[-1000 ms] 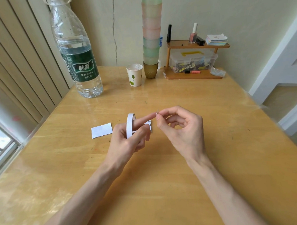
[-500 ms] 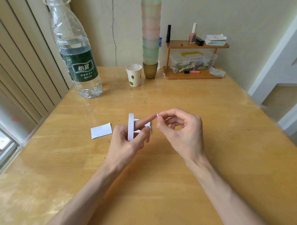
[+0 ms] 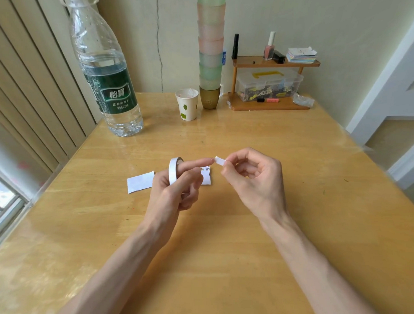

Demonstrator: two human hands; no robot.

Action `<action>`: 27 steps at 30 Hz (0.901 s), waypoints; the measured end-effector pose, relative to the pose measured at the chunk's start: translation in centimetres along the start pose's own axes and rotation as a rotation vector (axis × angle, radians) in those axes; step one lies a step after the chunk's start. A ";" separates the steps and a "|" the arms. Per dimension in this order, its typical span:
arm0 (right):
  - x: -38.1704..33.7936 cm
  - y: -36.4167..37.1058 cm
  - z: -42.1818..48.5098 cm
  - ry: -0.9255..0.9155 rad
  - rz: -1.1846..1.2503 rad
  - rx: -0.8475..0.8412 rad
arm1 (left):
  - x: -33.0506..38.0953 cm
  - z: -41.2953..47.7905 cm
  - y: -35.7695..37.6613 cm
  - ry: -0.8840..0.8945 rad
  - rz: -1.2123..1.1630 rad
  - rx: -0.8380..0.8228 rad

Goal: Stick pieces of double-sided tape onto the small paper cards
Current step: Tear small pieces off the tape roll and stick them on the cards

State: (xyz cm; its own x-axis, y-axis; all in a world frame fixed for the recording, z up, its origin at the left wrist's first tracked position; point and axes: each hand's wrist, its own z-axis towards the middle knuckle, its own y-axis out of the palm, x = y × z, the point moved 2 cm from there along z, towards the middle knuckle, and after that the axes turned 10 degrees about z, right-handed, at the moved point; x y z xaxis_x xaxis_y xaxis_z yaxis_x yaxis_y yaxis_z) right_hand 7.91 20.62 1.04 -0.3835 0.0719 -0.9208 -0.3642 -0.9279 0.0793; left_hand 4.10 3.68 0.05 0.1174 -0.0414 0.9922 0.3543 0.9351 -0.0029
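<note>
Now my right hand (image 3: pixel 254 178) pinches a short piece of tape (image 3: pixel 220 161) between thumb and forefinger. My left hand (image 3: pixel 172 191) curls round the tape roll (image 3: pixel 173 172), and its outstretched forefinger touches the piece's free end. Both hover above the paper cards: one card (image 3: pixel 140 181) lies bare to the left, and the other card (image 3: pixel 206 177) is half hidden behind my left fingers. I judge the sticky piece could cling to my fingertip or fold onto itself. Far back, the water bottle (image 3: pixel 105 73) is partly full, the paper cup (image 3: pixel 187 108) seems to hold thin sticks, and the clear box (image 3: pixel 268 84) holds small dark and yellow bits.
</note>
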 end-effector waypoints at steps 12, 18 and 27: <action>1.2 -0.9 0.9 0.178 -0.086 0.020 | -0.3 0.3 -0.1 -0.070 -0.023 0.035; 1.8 -3.1 2.1 0.260 -0.346 -0.035 | -0.5 0.4 0.0 -0.088 -0.012 0.025; 3.3 -7.5 3.2 0.314 -0.951 -0.100 | -0.9 0.4 0.0 -0.097 -0.009 0.033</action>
State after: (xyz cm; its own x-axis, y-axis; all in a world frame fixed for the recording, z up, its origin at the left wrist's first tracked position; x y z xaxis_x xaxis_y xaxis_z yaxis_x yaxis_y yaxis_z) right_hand 6.70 28.96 -1.35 0.2756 0.7129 -0.6449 -0.3242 -0.5626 -0.7605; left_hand 3.62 3.90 -0.77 0.0237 -0.0174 0.9996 0.3243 0.9459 0.0087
